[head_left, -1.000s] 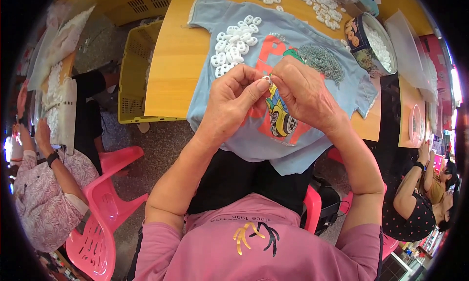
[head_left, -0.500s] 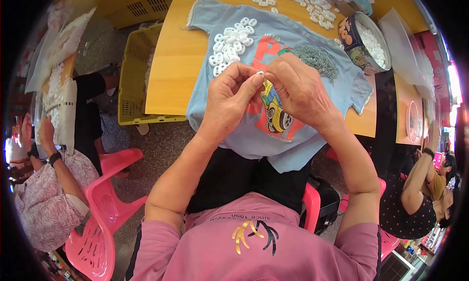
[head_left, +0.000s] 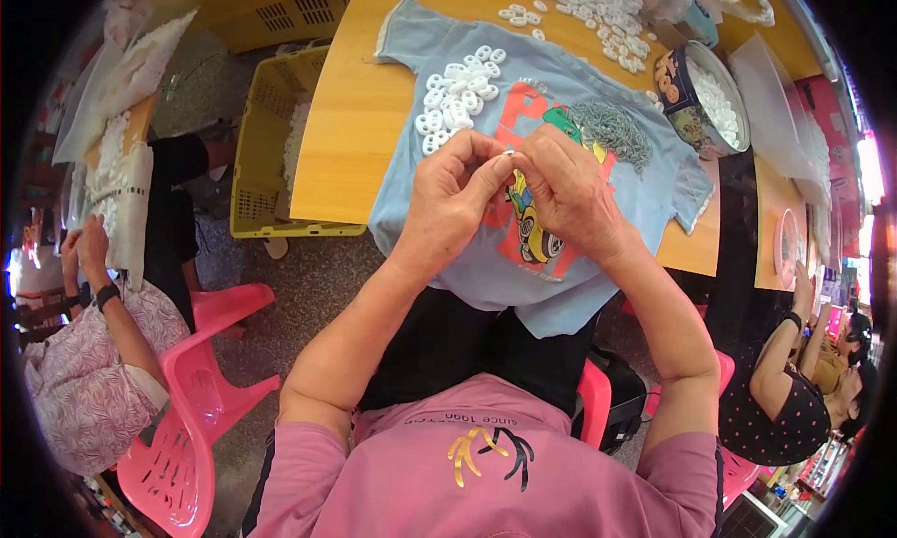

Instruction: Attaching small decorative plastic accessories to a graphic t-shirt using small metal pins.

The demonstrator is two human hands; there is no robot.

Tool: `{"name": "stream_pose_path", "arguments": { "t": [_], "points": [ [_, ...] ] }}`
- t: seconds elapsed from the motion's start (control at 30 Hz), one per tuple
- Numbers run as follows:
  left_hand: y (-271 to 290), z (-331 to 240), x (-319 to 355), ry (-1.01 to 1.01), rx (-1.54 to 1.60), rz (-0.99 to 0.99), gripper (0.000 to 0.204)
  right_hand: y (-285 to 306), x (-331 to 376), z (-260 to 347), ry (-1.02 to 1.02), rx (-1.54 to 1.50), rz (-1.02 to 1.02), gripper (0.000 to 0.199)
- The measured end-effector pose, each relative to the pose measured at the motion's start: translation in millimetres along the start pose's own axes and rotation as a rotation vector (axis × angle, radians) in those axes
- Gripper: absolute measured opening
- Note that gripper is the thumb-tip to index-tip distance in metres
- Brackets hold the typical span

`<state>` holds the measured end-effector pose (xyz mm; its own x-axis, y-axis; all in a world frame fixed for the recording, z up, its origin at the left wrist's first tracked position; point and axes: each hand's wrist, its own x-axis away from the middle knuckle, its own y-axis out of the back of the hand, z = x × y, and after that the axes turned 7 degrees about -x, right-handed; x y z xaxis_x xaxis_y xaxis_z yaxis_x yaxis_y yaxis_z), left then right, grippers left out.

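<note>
Head cam: R hand (head_left: 572,192) is sitting closer to L hand (head_left: 447,201) than 1 s ago, so both are prob. working the same spot. Each is pinching 1 small white pc (head_left: 509,153), mostly hidden, above 1 shirt (head_left: 458,267) that's overhanging the table's (head_left: 327,155) near edge. On shirt: 1 chain heap (head_left: 612,131), 1 link pile (head_left: 458,94), too jumbled to count. 1 tin (head_left: 675,85) is standing nr table's R edge.

One blue shirt (head_left: 476,272), one tin (head_left: 675,89), one chain heap (head_left: 617,134).

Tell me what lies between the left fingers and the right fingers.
The head view shows a small white piece between the left hand and right hand; too little of it shows to say more.
</note>
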<state>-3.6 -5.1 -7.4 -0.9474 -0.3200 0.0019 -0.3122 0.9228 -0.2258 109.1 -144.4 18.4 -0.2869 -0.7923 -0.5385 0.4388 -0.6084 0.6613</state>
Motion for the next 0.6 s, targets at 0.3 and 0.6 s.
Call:
{"name": "stream_pose_path", "arguments": {
  "t": [0.3, 0.6],
  "points": [
    [-5.1, 1.2, -3.4, -0.036, 0.111, -0.056, 0.015, 32.9, -35.0, -20.0, -0.298, -0.151, 0.159, 0.013],
    [-5.5, 3.7, -5.4, -0.034, 0.131, -0.026, 0.015, 14.6, -85.4, -92.4, -0.082, 0.263, 0.148, 0.020]
  ]
}}
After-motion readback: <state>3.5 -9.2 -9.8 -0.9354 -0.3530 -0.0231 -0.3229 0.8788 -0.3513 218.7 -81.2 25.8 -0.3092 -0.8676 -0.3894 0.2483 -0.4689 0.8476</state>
